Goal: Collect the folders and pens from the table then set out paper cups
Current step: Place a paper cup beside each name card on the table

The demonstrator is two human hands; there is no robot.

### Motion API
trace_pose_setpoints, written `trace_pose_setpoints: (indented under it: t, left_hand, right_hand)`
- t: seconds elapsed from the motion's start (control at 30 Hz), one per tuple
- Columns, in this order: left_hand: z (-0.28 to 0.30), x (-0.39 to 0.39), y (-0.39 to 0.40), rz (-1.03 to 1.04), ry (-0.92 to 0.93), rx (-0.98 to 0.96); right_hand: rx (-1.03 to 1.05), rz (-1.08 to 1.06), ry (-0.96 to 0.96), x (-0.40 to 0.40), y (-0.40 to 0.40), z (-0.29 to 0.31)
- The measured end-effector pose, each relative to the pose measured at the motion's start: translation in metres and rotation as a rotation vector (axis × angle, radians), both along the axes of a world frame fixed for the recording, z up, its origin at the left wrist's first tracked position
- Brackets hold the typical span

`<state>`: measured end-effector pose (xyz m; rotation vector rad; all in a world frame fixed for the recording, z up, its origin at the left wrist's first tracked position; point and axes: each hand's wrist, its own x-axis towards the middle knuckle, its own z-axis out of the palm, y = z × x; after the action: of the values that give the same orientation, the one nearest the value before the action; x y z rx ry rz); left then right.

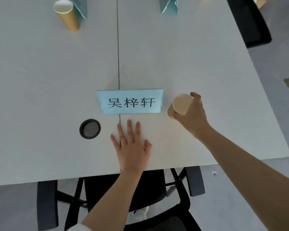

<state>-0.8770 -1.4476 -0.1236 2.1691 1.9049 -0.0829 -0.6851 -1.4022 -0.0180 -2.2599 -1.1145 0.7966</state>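
Note:
My right hand (193,114) is wrapped around a tan paper cup (179,105) just right of a light-blue name card (131,102) on the white table (190,55). The cup's open mouth faces up toward me, and its base is at the table surface. Flat on the table below the name card lies my left hand (131,145), fingers spread and holding nothing. A second tan paper cup (67,15) stands upright at the far left. No folders or pens are in view.
Two more light-blue name cards (169,5) (80,7) stand at the far edge. A round black cable grommet (90,129) sits left of my left hand. One black office chair (140,197) is tucked under the near edge, another black chair (252,22) at the far right.

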Motion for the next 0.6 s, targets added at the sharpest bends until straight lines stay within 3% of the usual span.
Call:
trace_pose_setpoints:
  t: [0.33,0.6]
  left_hand:
    - [0.0,0.0,0.0,0.017,-0.006,0.025]
    - [0.006,0.0,0.002,0.028,0.013,-0.026]
  right_hand:
    - [0.046,0.065,0.045,-0.003,0.025,-0.02]
    - [-0.268,0.114,0.117,0.031,-0.076,-0.008]
